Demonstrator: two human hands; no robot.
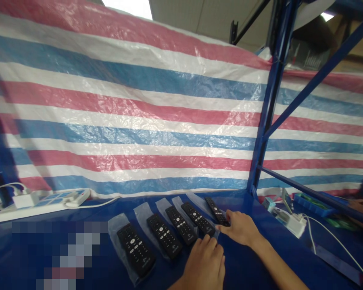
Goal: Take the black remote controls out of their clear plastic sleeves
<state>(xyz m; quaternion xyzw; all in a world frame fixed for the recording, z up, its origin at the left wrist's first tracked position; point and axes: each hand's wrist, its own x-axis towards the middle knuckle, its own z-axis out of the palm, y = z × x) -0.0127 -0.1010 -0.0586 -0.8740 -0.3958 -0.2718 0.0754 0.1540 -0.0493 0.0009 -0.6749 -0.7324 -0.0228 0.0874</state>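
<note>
Several black remote controls lie in a slanting row on the blue tabletop, each with a clear plastic sleeve under or around it. The nearest remote control (136, 250) is at the left of the row. My right hand (240, 228) has thumb and fingers around the lower end of the far-right remote control (217, 211), whose sleeve (198, 202) lies to its left. My left hand (204, 259) is closed, fingers bent and together, close by the lower end of another remote control (197, 218). Its fingertips are hidden, so what they hold cannot be made out.
A white power strip (45, 204) with a plugged-in adapter sits at the back left. Striped plastic sheeting (139, 121) hangs behind the table. A blue metal post (268, 108) rises at the right, beyond which are white cables, a blue tray (313, 205) and another person's hand (361, 207).
</note>
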